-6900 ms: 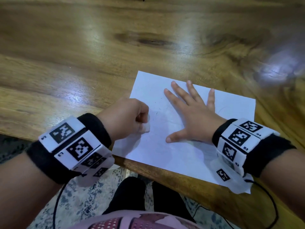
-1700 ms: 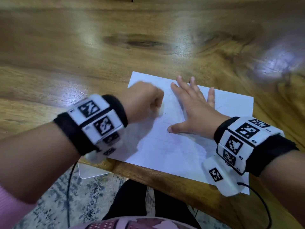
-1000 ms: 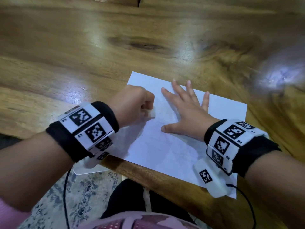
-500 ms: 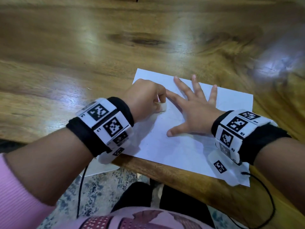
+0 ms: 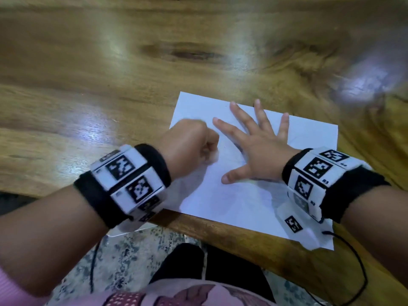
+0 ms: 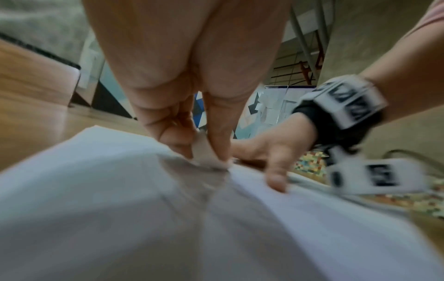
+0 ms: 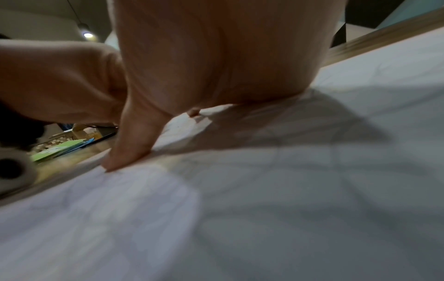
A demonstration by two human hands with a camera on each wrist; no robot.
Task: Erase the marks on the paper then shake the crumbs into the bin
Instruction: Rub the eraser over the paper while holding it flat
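Fingers (image 6: pixel 216 136) of my left hand (image 5: pixel 187 144) pinch the eraser (image 6: pixel 204 154) against the paper (image 5: pixel 231 202), while my right hand (image 5: pixel 258 149), fingers spread flat, pins it to the counter (image 5: pixel 110 74).

The paper (image 5: pixel 238 202) at centre frame is plain white with faint grey marks; the eraser (image 6: pixel 204 154) is off-white. The table (image 5: pixel 110 74) is golden-brown wood with a dark knot at upper centre. Both wristbands (image 5: pixel 130 180) are black, carrying white blocks with black square codes. The rug (image 5: pixel 123 257) at the bottom is mottled grey-blue
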